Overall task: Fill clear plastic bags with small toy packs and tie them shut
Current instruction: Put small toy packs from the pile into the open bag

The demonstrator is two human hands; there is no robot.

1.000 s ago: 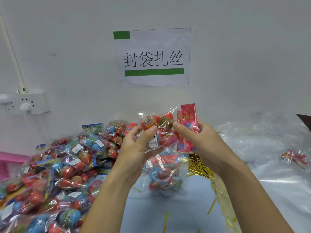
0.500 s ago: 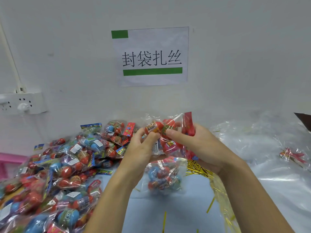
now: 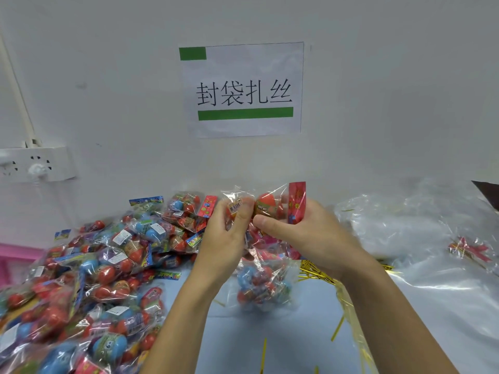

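Observation:
I hold a clear plastic bag (image 3: pixel 263 286) above the blue table; red and blue toy eggs fill its hanging bottom. My left hand (image 3: pixel 225 238) pinches the bag's upper part, thumb over a small toy pack (image 3: pixel 266 207) near the mouth. My right hand (image 3: pixel 305 236) grips the other side of the bag top, together with a red header card (image 3: pixel 297 201) that sticks up. The two hands almost touch at the bag's neck. Gold twist ties (image 3: pixel 314 272) lie in a heap just behind the bag.
A big pile of bagged toy packs (image 3: pixel 102 265) covers the left of the table. Empty clear bags (image 3: pixel 410 228) lie in a heap at the right, with a red ribbon piece (image 3: pixel 469 249) on them. Loose gold ties (image 3: pixel 263 349) are scattered in front. The wall carries a paper sign (image 3: pixel 243 90) and a socket (image 3: pixel 35 164).
Both hands have drawn closer together and dropped slightly, bunching the bag's top. The red card has turned more edge-on in my right hand.

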